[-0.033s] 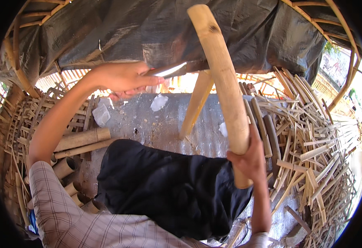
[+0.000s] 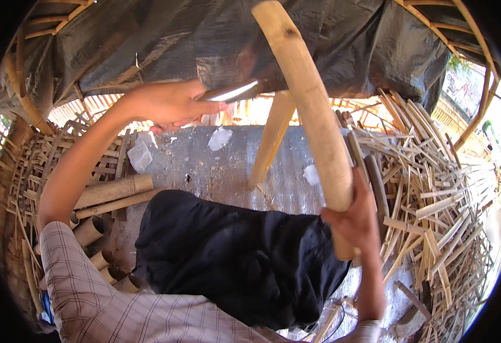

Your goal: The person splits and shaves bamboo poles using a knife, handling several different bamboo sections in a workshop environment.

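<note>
My left hand (image 2: pixel 167 106) is closed round the handle of a knife (image 2: pixel 236 91), its long blade pointing right. The far part of the blade lies at the top of an upright split bamboo piece (image 2: pixel 270 143), which stands on the metal sheet. In my right hand (image 2: pixel 356 217), fingers wrapped near its lower end, is a thick pale bamboo stick (image 2: pixel 310 97). It leans up to the left and crosses in front of the blade's tip, hiding it; whether the two touch I cannot tell.
A worn metal sheet (image 2: pixel 199 157) lies ahead, with white plastic scraps (image 2: pixel 140 157). Black cloth (image 2: pixel 227 251) covers my lap. Bamboo tubes (image 2: pixel 116 191) and a woven lattice (image 2: pixel 50 163) are on the left. Split strips (image 2: pixel 433 206) pile up on the right. A dark tarp (image 2: pixel 176 46) hangs behind.
My right hand has shifted a little to the right with the lower end of the bamboo stick, while its top has tipped slightly left and up. My left hand and the knife have barely moved.
</note>
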The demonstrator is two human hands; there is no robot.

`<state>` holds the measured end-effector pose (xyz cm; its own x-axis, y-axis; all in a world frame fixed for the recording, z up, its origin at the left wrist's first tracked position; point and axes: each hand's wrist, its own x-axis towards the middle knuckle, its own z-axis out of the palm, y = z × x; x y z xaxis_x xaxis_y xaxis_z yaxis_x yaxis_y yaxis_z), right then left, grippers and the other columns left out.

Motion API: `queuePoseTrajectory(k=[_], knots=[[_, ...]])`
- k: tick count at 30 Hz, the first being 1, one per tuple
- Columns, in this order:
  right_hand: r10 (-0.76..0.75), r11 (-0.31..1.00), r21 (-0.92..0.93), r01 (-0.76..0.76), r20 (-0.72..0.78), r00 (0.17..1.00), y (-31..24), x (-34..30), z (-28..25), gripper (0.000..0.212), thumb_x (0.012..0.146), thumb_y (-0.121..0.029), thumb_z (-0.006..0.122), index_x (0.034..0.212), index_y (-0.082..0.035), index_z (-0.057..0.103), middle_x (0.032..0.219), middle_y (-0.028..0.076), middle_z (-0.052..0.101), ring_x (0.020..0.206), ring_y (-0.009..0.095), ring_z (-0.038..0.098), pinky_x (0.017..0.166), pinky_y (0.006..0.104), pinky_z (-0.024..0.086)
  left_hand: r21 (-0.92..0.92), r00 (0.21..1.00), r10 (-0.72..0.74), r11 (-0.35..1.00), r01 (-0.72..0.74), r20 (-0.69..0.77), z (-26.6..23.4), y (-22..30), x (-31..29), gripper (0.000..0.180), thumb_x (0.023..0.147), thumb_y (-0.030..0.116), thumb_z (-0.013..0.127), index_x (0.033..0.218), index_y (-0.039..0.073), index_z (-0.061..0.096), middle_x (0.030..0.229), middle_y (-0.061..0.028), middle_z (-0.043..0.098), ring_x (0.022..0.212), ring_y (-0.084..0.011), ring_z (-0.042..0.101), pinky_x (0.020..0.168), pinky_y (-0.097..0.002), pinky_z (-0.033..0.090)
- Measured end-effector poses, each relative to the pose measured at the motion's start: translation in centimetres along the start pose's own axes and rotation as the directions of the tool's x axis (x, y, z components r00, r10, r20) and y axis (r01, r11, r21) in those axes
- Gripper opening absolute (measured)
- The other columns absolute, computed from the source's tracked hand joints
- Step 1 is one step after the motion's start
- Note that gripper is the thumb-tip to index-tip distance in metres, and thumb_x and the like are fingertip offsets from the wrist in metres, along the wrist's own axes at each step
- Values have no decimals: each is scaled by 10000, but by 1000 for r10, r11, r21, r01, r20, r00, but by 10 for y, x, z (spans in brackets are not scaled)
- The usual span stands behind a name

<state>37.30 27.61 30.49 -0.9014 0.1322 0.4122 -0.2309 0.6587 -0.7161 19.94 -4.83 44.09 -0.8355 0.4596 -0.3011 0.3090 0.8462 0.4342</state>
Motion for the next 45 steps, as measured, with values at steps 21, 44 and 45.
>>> queuePoseTrajectory(k=[21, 44, 45], knots=[[230, 849, -508, -147, 105, 967, -113, 29, -49, 828, 642, -82, 775, 1403, 73, 487, 963, 266, 671, 833, 254, 697, 732, 400, 548, -68, 995, 100, 993, -101, -21, -17, -46, 12, 562, 1029, 452, 595, 707, 3, 493, 459, -8, 388, 350, -109, 347, 307, -328, 302], [-208, 947, -271, 172, -112, 972, -155, 25, -54, 696, 681, -20, 750, 1336, 55, 528, 1016, 184, 703, 892, 240, 687, 828, 360, 546, -59, 998, 47, 997, -49, -43, -3, -58, 16, 399, 1000, 336, 636, 1061, -30, 490, 538, 22, 375, 418, -107, 379, 354, -336, 360], [-346, 931, -206, 303, -225, 911, -155, 27, -56, 654, 684, -30, 751, 1302, 48, 551, 1011, 194, 702, 886, 251, 684, 832, 375, 540, -57, 999, 42, 997, -43, -30, -3, -55, 16, 405, 996, 332, 637, 1079, -35, 488, 538, 20, 379, 420, -107, 382, 354, -336, 362]])
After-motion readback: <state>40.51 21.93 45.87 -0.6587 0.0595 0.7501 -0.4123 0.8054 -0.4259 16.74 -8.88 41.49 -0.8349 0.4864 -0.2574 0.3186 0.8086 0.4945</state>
